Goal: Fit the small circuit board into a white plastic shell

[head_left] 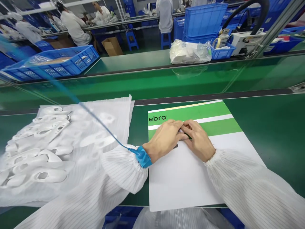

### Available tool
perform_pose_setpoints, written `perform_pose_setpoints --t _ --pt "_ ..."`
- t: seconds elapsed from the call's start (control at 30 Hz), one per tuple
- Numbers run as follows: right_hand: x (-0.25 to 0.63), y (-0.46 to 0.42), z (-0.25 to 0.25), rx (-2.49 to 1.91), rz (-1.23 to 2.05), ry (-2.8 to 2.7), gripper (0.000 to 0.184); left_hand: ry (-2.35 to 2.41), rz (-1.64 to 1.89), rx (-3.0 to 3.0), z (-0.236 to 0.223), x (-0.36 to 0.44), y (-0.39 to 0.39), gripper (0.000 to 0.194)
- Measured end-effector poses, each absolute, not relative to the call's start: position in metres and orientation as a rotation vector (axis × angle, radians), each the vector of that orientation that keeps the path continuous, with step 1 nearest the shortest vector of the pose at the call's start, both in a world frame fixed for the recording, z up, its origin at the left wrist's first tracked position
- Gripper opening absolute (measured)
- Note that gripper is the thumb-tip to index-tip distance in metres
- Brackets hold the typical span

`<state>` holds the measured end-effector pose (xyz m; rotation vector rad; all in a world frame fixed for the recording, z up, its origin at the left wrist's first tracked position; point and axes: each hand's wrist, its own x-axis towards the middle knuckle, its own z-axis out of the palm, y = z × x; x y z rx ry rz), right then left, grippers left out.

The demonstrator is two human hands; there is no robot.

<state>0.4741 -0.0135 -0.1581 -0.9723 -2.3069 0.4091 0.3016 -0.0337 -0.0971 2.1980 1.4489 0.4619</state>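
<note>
My left hand [168, 136] and my right hand [197, 138] meet over the green-and-white printed board [173, 178], fingertips nearly touching. Both have their fingers bent and pressed together. Between the fingertips shows a bit of a small dark-and-white thing [180, 130], too covered to name. Just below the left fingers, a short dark strip [175, 146] lies on the board's white part. A blue wrist strap [143, 156] with a blue cord goes round my left wrist.
White molded plastic parts [49, 175] lie on white foam sheeting [92, 165] at left. Beyond the green divider [114, 84] are a blue basket [71, 62], a plastic-wrapped bundle [188, 52] and stacked blue crates [205, 20]. Several co-workers sit farther back. The blue cord crosses above the foam.
</note>
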Motion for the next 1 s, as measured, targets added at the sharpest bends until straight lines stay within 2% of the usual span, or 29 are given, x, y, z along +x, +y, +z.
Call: perform_pose_setpoints --t 0.27,0.67,1.0 --pt "0.473 -0.016 -0.156 -0.980 0.375 -2.311 0.032 1.492 0.487 2.090 -0.106 0.304 -0.034 0.027" --pt "0.476 -0.013 -0.148 -1.059 0.552 -2.301 0.030 1.568 0.410 2.117 -0.103 0.301 -0.029 0.028" --pt "0.471 -0.016 -0.149 -1.083 0.378 -2.294 0.031 1.655 0.295 2.176 -0.100 0.295 -0.023 0.036"
